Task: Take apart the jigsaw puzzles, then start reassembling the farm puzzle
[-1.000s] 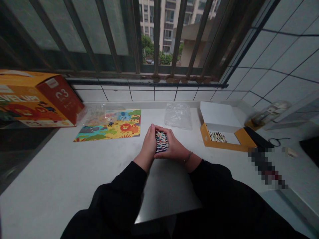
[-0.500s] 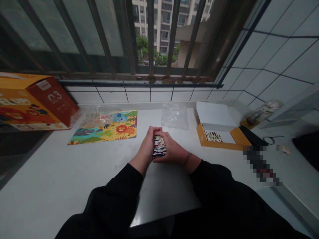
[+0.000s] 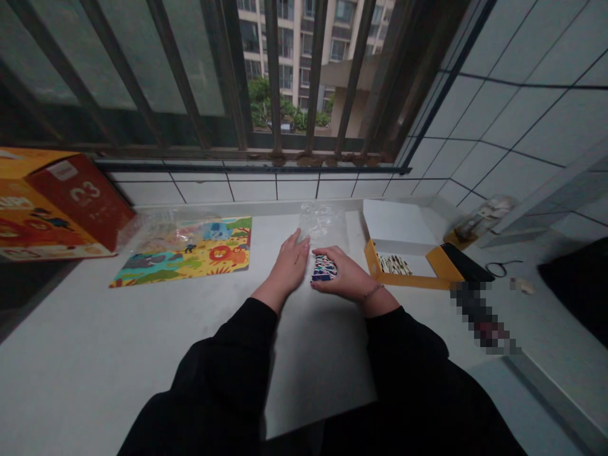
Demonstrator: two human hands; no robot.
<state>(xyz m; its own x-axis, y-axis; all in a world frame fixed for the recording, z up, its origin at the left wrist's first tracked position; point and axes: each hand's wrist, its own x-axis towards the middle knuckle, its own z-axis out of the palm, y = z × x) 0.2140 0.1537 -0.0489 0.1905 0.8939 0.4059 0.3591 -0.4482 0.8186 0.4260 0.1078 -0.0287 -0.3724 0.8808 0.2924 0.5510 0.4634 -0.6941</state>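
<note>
My right hand (image 3: pixel 348 277) is curled around a small stack of puzzle pieces (image 3: pixel 323 268), with thumb on the near side and fingers on the far side. The stack shows many thin multicoloured edges and a dark blue part at the near end. Just left of it is my left hand (image 3: pixel 291 263), fingers stretched out and holding nothing; a narrow gap separates it from the stack. An open yellow box (image 3: pixel 403 279) with a raised white lid lies to the right, containing more pieces (image 3: pixel 395 264) with pale edges.
A bright picture sheet with animals (image 3: pixel 223 258) lies to the left, partly under clear plastic. Behind my hands is a crumpled clear bag (image 3: pixel 323 221). A large orange-red box (image 3: pixel 85 199) stands far left. A dark flat object (image 3: pixel 468 263) and a glass jar (image 3: pixel 489 218) are on the right.
My left hand has come away from the stack and its fingers have straightened. My right hand has shifted a little right with the stack. The whole view has moved slightly.
</note>
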